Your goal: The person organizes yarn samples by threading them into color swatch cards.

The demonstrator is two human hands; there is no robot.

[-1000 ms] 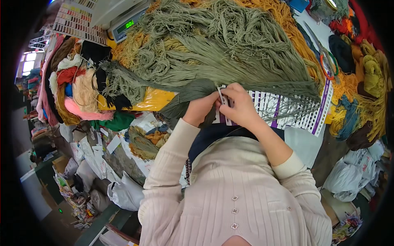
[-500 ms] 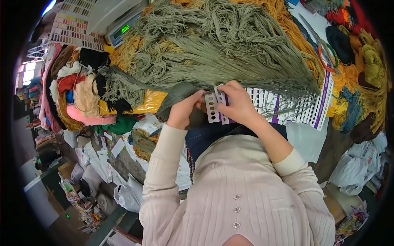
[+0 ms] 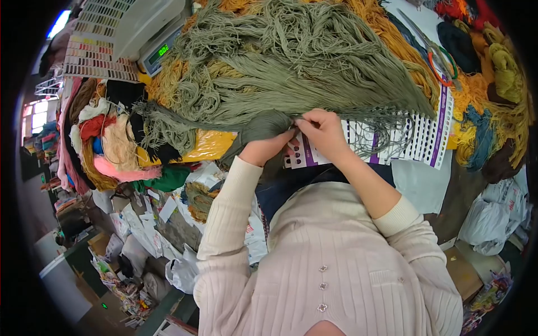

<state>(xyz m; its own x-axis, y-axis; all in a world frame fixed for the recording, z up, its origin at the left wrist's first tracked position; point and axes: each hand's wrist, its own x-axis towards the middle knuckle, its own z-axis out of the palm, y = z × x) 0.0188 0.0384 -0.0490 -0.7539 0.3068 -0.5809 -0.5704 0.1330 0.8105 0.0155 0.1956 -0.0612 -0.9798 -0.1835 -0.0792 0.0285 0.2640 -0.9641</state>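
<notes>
The grey-green hank (image 3: 267, 124) is at the near edge of the green yarn pile (image 3: 314, 67), gripped in the partly curled left hand (image 3: 266, 149). The right hand (image 3: 326, 134) pinches at the hank's end, thumb and forefinger nearly closed; whether strands are between them is unclear. Punched cards (image 3: 307, 155) show beside both hands. Farther out are scissors (image 3: 432, 51) and a scale (image 3: 161, 52).

"Where does the light come from?"
"A bright window (image 3: 39, 115) at far left; lower down, a small green light (image 3: 105, 306) glows."
"And the floor (image 3: 182, 231)?"
"Greyish, with white papers (image 3: 140, 228) scattered at left. White plastic bags (image 3: 493, 218) sit bunched at right."
</notes>
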